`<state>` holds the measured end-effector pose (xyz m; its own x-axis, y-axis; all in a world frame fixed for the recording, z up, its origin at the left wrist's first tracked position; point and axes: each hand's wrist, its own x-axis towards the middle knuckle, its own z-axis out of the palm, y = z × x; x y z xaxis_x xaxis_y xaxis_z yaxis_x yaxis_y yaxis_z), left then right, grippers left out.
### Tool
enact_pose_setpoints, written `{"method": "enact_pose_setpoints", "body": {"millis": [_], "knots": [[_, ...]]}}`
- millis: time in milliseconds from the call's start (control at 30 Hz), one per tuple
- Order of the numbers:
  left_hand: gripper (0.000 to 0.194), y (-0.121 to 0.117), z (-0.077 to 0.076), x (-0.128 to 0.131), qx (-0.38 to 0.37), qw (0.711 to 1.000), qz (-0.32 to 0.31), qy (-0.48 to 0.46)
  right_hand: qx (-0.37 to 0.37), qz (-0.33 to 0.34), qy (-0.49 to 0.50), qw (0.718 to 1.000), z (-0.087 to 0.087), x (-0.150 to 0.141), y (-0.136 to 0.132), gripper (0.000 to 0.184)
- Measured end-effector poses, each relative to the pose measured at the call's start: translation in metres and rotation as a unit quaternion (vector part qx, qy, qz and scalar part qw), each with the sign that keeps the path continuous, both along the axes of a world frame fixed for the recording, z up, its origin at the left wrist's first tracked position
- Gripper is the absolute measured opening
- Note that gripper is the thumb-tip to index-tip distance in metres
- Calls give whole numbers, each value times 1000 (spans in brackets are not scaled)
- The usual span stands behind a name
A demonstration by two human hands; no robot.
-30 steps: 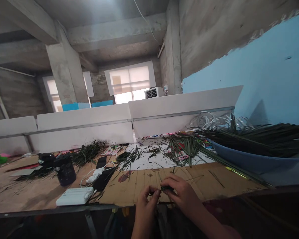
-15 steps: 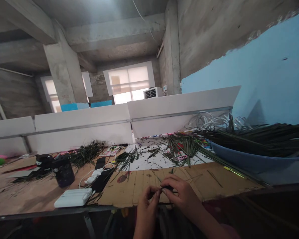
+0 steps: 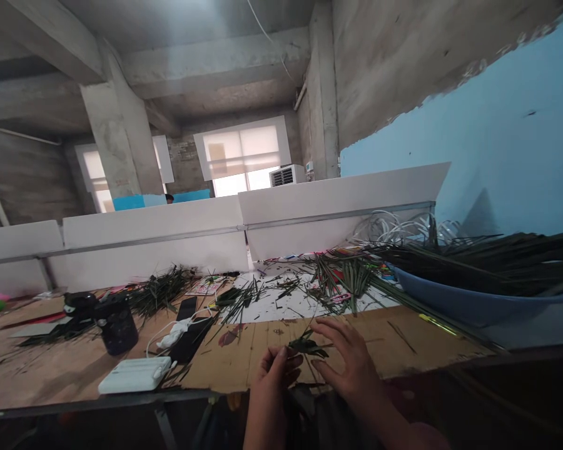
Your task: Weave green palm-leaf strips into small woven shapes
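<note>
Over the front of a cardboard sheet (image 3: pixel 258 356), my left hand (image 3: pixel 274 370) pinches a small dark green piece made of leaf strips (image 3: pixel 304 345) between thumb and fingers. Loose strip ends stick out of the piece to the right. My right hand (image 3: pixel 349 356) is just beside it, thumb and fingers spread apart around its right side. No firm grip by the right hand shows. The piece is too small to make out its shape.
A blue basin (image 3: pixel 469 303) heaped with long leaves stands at the right. Cut leaf strips (image 3: pixel 351 278) litter the back. A yellow tool (image 3: pixel 438 324) lies on the cardboard. At the left are a dark cup (image 3: pixel 117 325), a white power bank (image 3: pixel 134 375) and a phone (image 3: pixel 187 307).
My right hand has opened and moved slightly away from the left hand. The leaf piece, mostly hidden between the fingers before, now shows. A head appears behind the far partition.
</note>
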<state>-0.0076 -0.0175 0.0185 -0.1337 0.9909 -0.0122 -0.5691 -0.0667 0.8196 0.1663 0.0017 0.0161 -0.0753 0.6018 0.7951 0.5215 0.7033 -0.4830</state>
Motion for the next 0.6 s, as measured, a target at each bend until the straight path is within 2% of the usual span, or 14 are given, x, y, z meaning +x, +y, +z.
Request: {"method": "enact_pose_setpoints", "body": {"millis": [167,267,400,500,600], "knots": [[43,-11,11,4,-12,1000,-23,-11,-8,-18,-16,1000,4,-4,5,27],[42,-16,17,5,-4,999,-30,10,-35,10,-13,999,10,-7,4,19],[43,-15,23,-2,14,999,18,32,-90,47,13,995,16,-8,2,20],[54,-6,26,-17,-4,997,61,41,-147,67,49,986,19,-8,2,22],[59,2,27,-30,1,994,72,81,-237,143,102,955,22,-8,5,30]]}}
